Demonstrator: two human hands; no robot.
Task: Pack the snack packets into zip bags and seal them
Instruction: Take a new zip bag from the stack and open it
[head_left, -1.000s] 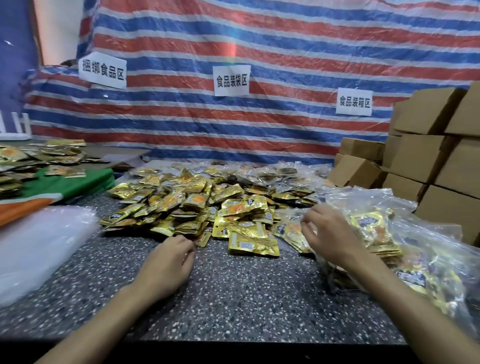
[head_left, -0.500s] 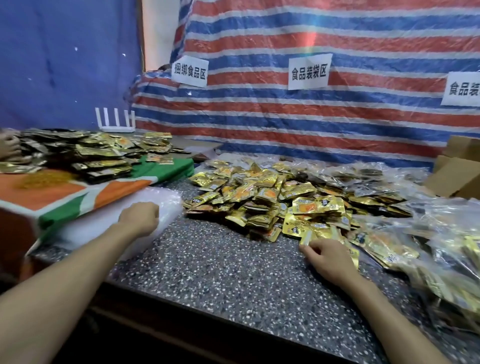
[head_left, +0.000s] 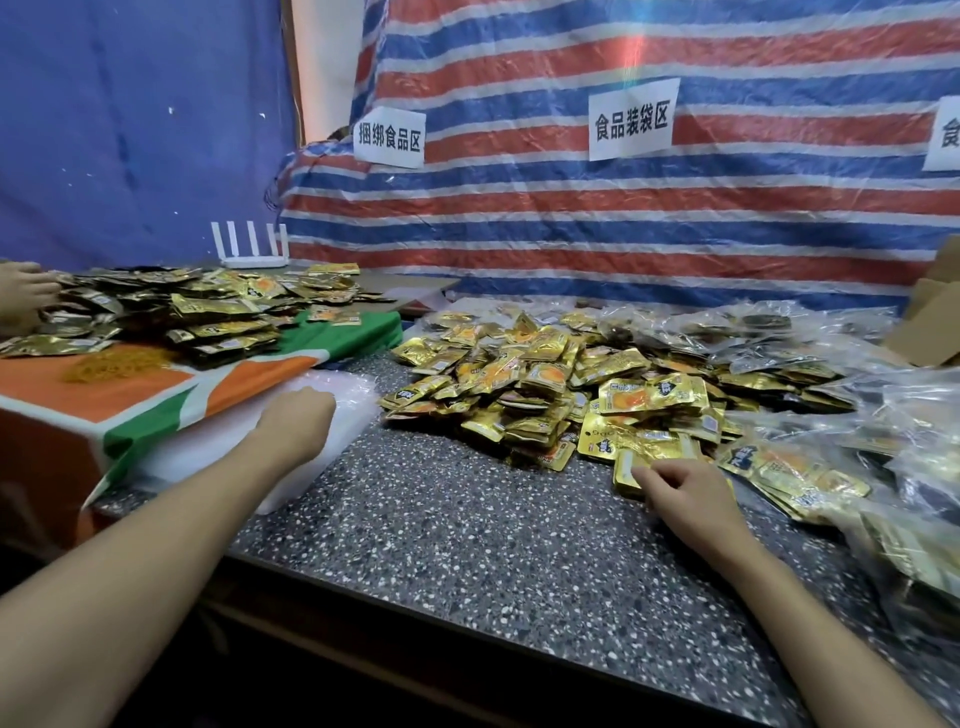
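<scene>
Dozens of gold snack packets (head_left: 561, 384) lie heaped on the speckled table (head_left: 467, 525), mid-frame, right of centre. Packets overlap at all angles; many show an orange print on the face.

My right hand (head_left: 685, 493) rests at the near edge of the heap, palm down, fingers curled in. Its fingertips (head_left: 641, 474) touch a gold packet (head_left: 626, 467) at the heap's front edge. Whether the packet is pinched or only touched, I cannot tell.

My left hand (head_left: 296, 421) reaches out to the left, loosely closed, knuckles up, resting on a stack of clear zip bags (head_left: 332, 457) that lies flat at the table's left side. The stack looks whitish and soft-edged. Whether a bag is gripped, I cannot tell: the fingers are hidden under the hand.

Filled clear bags (head_left: 841, 457) with gold packets inside are piled to the right of the loose heap and behind it.

Left of the zip bags: an orange, white and green cloth (head_left: 156, 389) covers a raised surface with a 2nd spread of packets (head_left: 208, 312) on it. Another person's hand (head_left: 23, 291) shows at the far left edge beside that spread.

Behind: a white device with 4 upright antennas (head_left: 249, 249), a striped red, white and blue tarp (head_left: 623, 223) with white paper signs (head_left: 631, 124), and brown cardboard boxes (head_left: 930, 322) at the right edge.
</scene>
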